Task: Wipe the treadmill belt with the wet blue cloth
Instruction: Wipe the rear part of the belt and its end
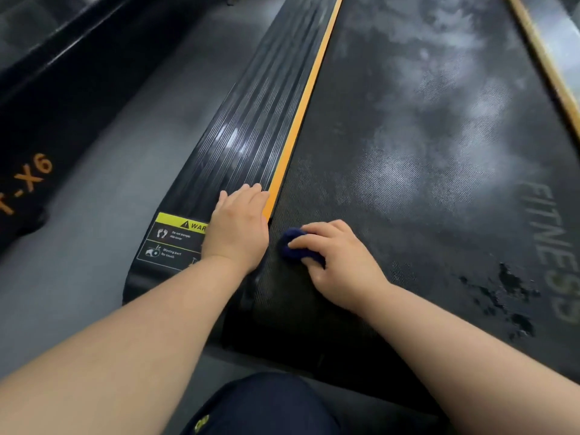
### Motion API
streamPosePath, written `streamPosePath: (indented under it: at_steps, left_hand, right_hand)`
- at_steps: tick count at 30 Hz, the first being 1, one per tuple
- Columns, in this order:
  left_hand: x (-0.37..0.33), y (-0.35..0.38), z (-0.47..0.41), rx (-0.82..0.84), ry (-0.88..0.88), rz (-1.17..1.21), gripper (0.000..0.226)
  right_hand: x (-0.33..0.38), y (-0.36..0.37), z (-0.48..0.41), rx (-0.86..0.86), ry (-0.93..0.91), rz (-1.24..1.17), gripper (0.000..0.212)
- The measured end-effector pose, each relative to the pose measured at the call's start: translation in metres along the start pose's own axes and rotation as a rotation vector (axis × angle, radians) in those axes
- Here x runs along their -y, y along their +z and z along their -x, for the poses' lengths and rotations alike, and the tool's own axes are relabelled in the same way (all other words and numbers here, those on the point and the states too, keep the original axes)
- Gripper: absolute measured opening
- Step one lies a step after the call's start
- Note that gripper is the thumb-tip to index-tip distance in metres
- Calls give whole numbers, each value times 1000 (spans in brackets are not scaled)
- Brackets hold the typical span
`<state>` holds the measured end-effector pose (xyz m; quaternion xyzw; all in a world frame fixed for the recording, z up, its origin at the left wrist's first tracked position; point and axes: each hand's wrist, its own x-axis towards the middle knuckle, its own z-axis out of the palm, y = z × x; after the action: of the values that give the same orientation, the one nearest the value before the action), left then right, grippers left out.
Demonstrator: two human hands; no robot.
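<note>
The black treadmill belt (423, 152) runs away from me, with pale hazy smears over its middle and dark wet spots at the lower right. My right hand (339, 262) presses a bunched dark blue cloth (293, 248) onto the belt's near left corner. Only part of the cloth shows from under the fingers. My left hand (238, 227) rests flat, palm down, on the ribbed left side rail (251, 114), fingers reaching the orange strip (301, 120).
A yellow warning sticker (174, 237) lies on the rail beside my left hand. Grey floor (94, 215) stretches to the left, with another black machine (28, 171) lettered in orange. A second orange strip (546, 58) edges the belt's right side. My knee (266, 406) is at the bottom.
</note>
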<state>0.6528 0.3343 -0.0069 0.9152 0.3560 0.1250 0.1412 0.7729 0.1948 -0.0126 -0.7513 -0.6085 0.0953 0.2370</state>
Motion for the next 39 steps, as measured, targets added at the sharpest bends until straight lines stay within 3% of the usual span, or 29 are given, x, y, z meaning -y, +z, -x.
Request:
streamPosePath:
  at_steps: [2, 6, 10, 15, 19, 21, 27, 30, 35, 37, 39]
  left_hand:
    - [1, 0, 0, -33, -11, 45, 43]
    - [3, 3, -2, -66, -4, 66, 39]
    - [3, 7, -3, -55, 35, -1, 36]
    - [1, 6, -5, -41, 25, -45, 31]
    - [0, 7, -6, -60, 27, -52, 28]
    - [3, 10, -7, -69, 43, -49, 27]
    - [5, 10, -7, -70, 56, -75, 28]
    - [4, 10, -7, -88, 52, -57, 29]
    - [4, 11, -11, -162, 227, -12, 34]
    - [6, 10, -13, -108, 279, 11, 34]
    - [4, 9, -15, -58, 271, 17, 32]
  right_hand:
    - [-13, -7, -22, -49, 55, 67, 31]
    - [-35, -9, -57, -244, 436, 59, 32]
    - [-7, 9, -26, -284, 336, 13, 31]
    - [-9, -5, -1, -84, 126, 10, 31]
    - [-45, -24, -27, -283, 510, 73, 31]
    - [-41, -22, -21, -282, 547, 106, 30]
    - [18, -4, 38, -134, 291, 43, 29]
    - [-2, -19, 36, -23, 133, 117, 28]
    - [-66, -37, 9, -335, 547, 167, 30]
    - [-47, -21, 15, -363, 561, 136, 28]
    - [-19, -4, 32, -362, 413, 82, 28]
